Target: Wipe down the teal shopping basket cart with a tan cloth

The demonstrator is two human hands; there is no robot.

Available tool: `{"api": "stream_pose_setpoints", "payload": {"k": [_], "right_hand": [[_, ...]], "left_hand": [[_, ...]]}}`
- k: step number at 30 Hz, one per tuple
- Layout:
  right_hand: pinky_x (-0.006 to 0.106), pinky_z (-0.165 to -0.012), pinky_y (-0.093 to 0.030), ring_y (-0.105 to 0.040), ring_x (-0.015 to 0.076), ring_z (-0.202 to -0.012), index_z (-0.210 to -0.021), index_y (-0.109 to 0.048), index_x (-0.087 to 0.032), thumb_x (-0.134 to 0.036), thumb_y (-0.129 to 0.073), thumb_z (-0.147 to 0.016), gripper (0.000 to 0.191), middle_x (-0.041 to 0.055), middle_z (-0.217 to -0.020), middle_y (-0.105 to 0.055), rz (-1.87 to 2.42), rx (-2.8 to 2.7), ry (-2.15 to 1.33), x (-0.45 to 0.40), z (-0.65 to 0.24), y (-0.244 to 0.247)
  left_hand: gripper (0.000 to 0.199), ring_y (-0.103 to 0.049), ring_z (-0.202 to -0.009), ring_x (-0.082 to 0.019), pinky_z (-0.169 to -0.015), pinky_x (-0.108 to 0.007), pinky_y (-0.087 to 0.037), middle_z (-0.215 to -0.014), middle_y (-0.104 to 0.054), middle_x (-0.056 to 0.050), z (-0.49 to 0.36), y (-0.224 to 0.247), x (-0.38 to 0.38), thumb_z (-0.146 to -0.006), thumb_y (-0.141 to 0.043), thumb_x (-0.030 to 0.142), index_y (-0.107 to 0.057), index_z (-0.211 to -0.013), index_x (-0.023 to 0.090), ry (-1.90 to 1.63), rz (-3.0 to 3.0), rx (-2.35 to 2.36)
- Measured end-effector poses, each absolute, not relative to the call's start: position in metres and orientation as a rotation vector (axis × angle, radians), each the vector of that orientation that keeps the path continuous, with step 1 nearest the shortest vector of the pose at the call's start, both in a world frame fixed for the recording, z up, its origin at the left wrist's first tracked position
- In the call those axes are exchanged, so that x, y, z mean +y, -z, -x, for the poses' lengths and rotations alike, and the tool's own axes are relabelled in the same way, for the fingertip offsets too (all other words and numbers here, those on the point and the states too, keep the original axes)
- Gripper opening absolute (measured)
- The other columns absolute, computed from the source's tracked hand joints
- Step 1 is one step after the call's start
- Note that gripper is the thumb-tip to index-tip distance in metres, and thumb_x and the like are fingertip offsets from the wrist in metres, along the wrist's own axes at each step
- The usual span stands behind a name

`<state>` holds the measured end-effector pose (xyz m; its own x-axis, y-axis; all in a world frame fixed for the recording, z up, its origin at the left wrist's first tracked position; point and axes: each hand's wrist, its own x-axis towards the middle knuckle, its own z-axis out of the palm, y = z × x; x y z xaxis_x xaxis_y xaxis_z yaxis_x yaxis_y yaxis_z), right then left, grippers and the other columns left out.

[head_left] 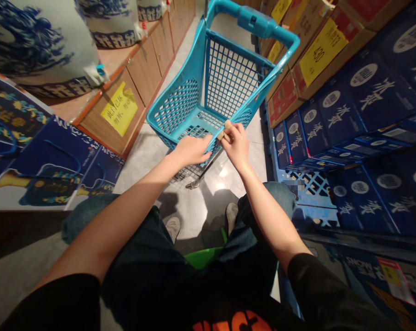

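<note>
A blue plastic shopping cart (235, 78) with latticed walls stands in front of my knees, its basket holding nothing that I can see. My left hand (193, 150) is on the cart's near rim, fingers bent over the edge. Just to the right, my right hand (238, 145) pinches a small tan piece, like a folded cloth or sponge (227, 125), against the rim near the corner. Its exact kind is not clear, and my fingers cover part of it. Below the basket, a metal leg with a caster (193, 185) reaches the tiled floor.
Large blue-and-white porcelain jars (31, 46) with taps stand on a wooden counter (125, 108) at left, above dark blue gift bags (56, 161). Stacked blue boxes (332, 115) and cartons (302, 85) line the right side. A green seat (202, 257) shows between my legs.
</note>
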<state>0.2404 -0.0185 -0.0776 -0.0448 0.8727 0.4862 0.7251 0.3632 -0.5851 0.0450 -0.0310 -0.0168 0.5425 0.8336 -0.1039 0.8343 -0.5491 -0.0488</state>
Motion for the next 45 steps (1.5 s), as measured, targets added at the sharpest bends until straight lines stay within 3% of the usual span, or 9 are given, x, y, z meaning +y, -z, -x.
{"api": "stream_pose_setpoints", "payload": {"k": [6, 14, 22, 26, 30, 32, 34, 37, 45], "right_hand": [[0.039, -0.097, -0.061, -0.066, 0.0253, -0.11, -0.107, -0.067, -0.022, -0.017, -0.064, -0.092, 0.016, 0.0111, -0.124, -0.062, 1.273, -2.157, -0.262, -0.046, -0.23, 0.064], [0.038, -0.094, -0.062, -0.065, 0.0233, -0.106, -0.107, -0.067, -0.022, -0.016, -0.061, -0.09, 0.018, 0.0089, -0.119, -0.065, 1.352, -1.866, -0.21, -0.017, -0.247, 0.07], [0.036, -0.093, -0.061, -0.066, 0.0238, -0.11, -0.103, -0.068, -0.023, -0.018, -0.064, -0.092, 0.013, 0.0096, -0.122, -0.066, 1.203, -2.194, -0.207, -0.041, -0.237, 0.063], [0.037, -0.095, -0.062, -0.066, 0.0238, -0.11, -0.106, -0.068, -0.023, -0.014, -0.061, -0.09, 0.02, 0.0083, -0.122, -0.065, 1.295, -2.002, -0.204, -0.023, -0.252, 0.068], [0.039, -0.098, -0.063, -0.066, 0.0243, -0.11, -0.109, -0.069, -0.023, -0.015, -0.061, -0.089, 0.022, 0.0088, -0.123, -0.065, 1.304, -1.992, -0.209, -0.015, -0.257, 0.072], [0.039, -0.098, -0.063, -0.067, 0.0241, -0.11, -0.109, -0.069, -0.023, -0.016, -0.062, -0.09, 0.022, 0.0092, -0.124, -0.065, 1.305, -2.004, -0.212, -0.016, -0.256, 0.072], [0.039, -0.098, -0.063, -0.067, 0.024, -0.111, -0.11, -0.069, -0.023, -0.016, -0.062, -0.09, 0.022, 0.0092, -0.125, -0.065, 1.303, -1.994, -0.215, -0.017, -0.252, 0.072], [0.039, -0.1, -0.063, -0.067, 0.0242, -0.113, -0.109, -0.068, -0.022, -0.013, -0.061, -0.09, 0.022, 0.0099, -0.124, -0.065, 1.32, -1.959, -0.224, -0.026, -0.239, 0.074], [0.036, -0.095, -0.061, -0.065, 0.0242, -0.11, -0.106, -0.066, -0.023, -0.016, -0.065, -0.09, 0.018, 0.0096, -0.121, -0.064, 1.3, -2.035, -0.227, -0.051, -0.224, 0.077]], "left_hand": [[0.051, -0.077, -0.113, -0.043, -0.088, -0.044, -0.058, -0.115, -0.08, -0.022, -0.04, 0.016, -0.03, -0.106, -0.052, 0.042, -0.053, -0.146, 0.01, 0.182, -2.733, 1.478], [0.054, -0.078, -0.112, -0.043, -0.089, -0.044, -0.057, -0.116, -0.08, -0.023, -0.042, 0.017, -0.03, -0.106, -0.051, 0.043, -0.05, -0.15, 0.01, 0.175, -2.742, 1.478], [0.053, -0.077, -0.114, -0.042, -0.093, -0.044, -0.057, -0.118, -0.08, -0.022, -0.04, 0.019, -0.03, -0.105, -0.055, 0.04, -0.052, -0.149, 0.01, 0.176, -2.706, 1.483], [0.06, -0.076, -0.117, -0.042, -0.091, -0.043, -0.057, -0.125, -0.078, -0.023, -0.038, 0.012, -0.026, -0.104, -0.057, 0.043, -0.048, -0.154, 0.01, 0.197, -2.679, 1.386], [0.074, -0.073, -0.125, -0.035, -0.097, -0.036, -0.053, -0.138, -0.076, -0.016, -0.021, 0.003, -0.015, -0.096, -0.072, 0.044, -0.047, -0.161, 0.02, 0.138, -2.635, 1.218], [0.064, -0.074, -0.121, -0.032, -0.095, -0.034, -0.052, -0.131, -0.079, -0.01, -0.009, 0.001, -0.009, -0.093, -0.074, 0.047, -0.061, -0.151, 0.025, 0.162, -2.617, 1.218], [0.041, -0.076, -0.11, -0.03, -0.087, -0.032, -0.052, -0.115, -0.083, -0.006, 0.001, 0.002, -0.006, -0.096, -0.07, 0.053, -0.077, -0.127, 0.029, 0.24, -2.606, 1.236], [0.034, -0.077, -0.097, -0.028, -0.078, -0.031, -0.05, -0.095, -0.083, -0.006, 0.007, 0.005, -0.008, -0.102, -0.062, 0.056, -0.082, -0.099, 0.028, 0.309, -2.624, 1.24], [0.029, -0.076, -0.108, -0.031, -0.092, -0.038, -0.054, -0.107, -0.082, -0.012, -0.011, 0.018, -0.028, -0.108, -0.058, 0.041, -0.079, -0.111, 0.021, 0.081, -2.743, 1.224]]}}
